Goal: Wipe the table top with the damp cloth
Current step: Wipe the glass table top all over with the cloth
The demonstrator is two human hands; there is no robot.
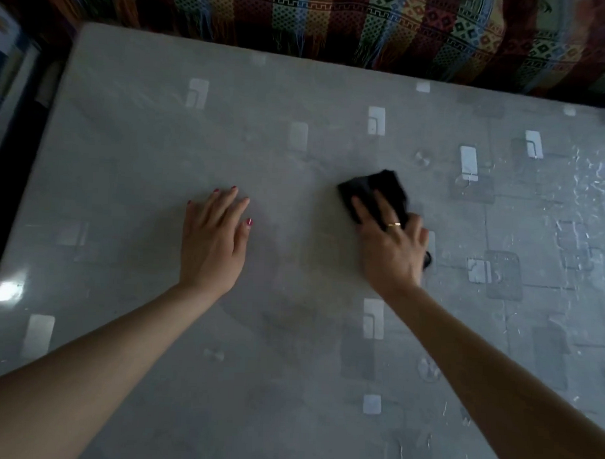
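A grey table top [132,161] with pale rectangle patterns under a glossy clear cover fills the view. A dark, crumpled cloth [374,189] lies on it right of centre. My right hand [391,248] presses flat on the cloth's near part, fingers spread over it, a gold ring on one finger. A small bit of cloth shows by the hand's right edge. My left hand [213,241] rests flat on the bare table to the left of the cloth, fingers together, holding nothing.
A striped, patterned fabric with fringes [353,25] covers furniture along the table's far edge. The right part of the table [580,191] glistens with wet streaks. A dark gap and other furniture [11,92] lie past the table's left edge.
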